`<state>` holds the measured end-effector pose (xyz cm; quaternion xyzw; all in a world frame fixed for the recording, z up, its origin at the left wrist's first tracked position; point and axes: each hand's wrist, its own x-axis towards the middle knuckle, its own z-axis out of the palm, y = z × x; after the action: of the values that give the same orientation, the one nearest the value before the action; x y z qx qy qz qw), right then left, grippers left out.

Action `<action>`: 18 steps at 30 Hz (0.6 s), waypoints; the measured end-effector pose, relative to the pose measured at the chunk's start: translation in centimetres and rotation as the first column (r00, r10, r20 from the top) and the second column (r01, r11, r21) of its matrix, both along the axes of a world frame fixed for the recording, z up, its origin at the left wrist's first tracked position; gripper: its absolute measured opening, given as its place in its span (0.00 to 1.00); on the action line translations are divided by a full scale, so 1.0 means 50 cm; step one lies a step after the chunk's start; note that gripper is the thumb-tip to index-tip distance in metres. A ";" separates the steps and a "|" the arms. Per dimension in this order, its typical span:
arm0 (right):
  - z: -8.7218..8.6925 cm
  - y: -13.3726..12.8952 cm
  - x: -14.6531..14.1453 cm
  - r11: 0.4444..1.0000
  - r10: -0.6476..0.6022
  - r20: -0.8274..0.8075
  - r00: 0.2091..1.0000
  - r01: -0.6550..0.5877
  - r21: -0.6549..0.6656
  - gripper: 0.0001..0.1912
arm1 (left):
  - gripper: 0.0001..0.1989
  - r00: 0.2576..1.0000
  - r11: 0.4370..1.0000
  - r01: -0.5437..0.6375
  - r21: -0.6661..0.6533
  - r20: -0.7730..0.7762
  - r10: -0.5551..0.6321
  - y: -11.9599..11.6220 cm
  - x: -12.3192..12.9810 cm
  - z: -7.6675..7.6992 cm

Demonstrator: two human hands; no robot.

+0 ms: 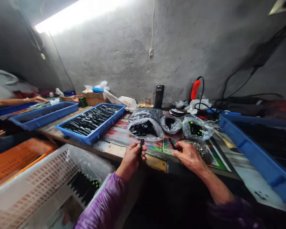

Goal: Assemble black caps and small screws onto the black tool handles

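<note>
My left hand (pixel 131 159) is closed around a slim black plastic piece (pixel 142 147), held upright at the table's front edge. My right hand (pixel 189 157), to the right of it, pinches another small black piece (pixel 171 143) between thumb and fingers. Just beyond the right hand lies a heap of small shiny metal parts (pixel 197 148). Behind the hands stand an open clear bag of black parts (pixel 143 128), a smaller bag (pixel 171 124), and a bag of black and yellow-green parts (pixel 195 128). The exact kind of the held pieces is too small to tell.
A blue tray (pixel 91 138) of black pieces stands left, another blue tray (pixel 255 159) right. A white basket (pixel 50 171) and an orange basket (pixel 16 159) sit lower left. A black flask (pixel 159 96) and red-handled tool (pixel 195 89) stand behind. Another person's hand (pixel 39 99) reaches in far left.
</note>
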<state>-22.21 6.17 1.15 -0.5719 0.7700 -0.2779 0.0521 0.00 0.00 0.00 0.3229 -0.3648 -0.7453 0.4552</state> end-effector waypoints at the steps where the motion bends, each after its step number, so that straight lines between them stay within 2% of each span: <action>1: -0.005 0.006 -0.003 0.999 0.011 0.050 0.999 -0.010 -0.033 0.08 | 0.18 1.000 1.000 -0.002 -0.001 0.001 0.002 0.001 0.001 -0.002; 7: -0.054 0.039 -0.034 0.975 0.125 0.306 0.944 -0.060 -0.214 0.16 | 0.29 0.998 1.000 -0.005 -0.027 0.058 0.006 -0.004 -0.004 -0.014; 10: -0.083 0.054 -0.044 0.961 0.158 0.422 0.893 -0.040 -0.275 0.16 | 0.31 0.992 0.998 0.019 -0.057 0.124 -0.012 -0.015 -0.021 -0.008; 14: -0.104 0.072 -0.038 0.957 0.155 0.713 0.684 0.076 -0.280 0.17 | 0.27 0.970 0.986 0.066 -0.151 0.239 -0.029 -0.040 -0.070 0.014; 16: -0.106 0.077 -0.035 0.955 0.164 0.784 0.599 0.103 -0.279 0.20 | 0.23 0.946 0.971 0.102 -0.214 0.323 -0.028 -0.057 -0.105 0.028; 18: -0.104 0.081 -0.035 0.954 0.186 0.817 0.547 0.100 -0.284 0.22 | 0.18 0.906 0.948 0.134 -0.289 0.424 0.001 -0.079 -0.147 0.041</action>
<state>-23.96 10.23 -4.05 -0.3903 0.5865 -0.6272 0.3323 -7.35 -3.95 2.04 0.3867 -0.5776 -0.6069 0.3854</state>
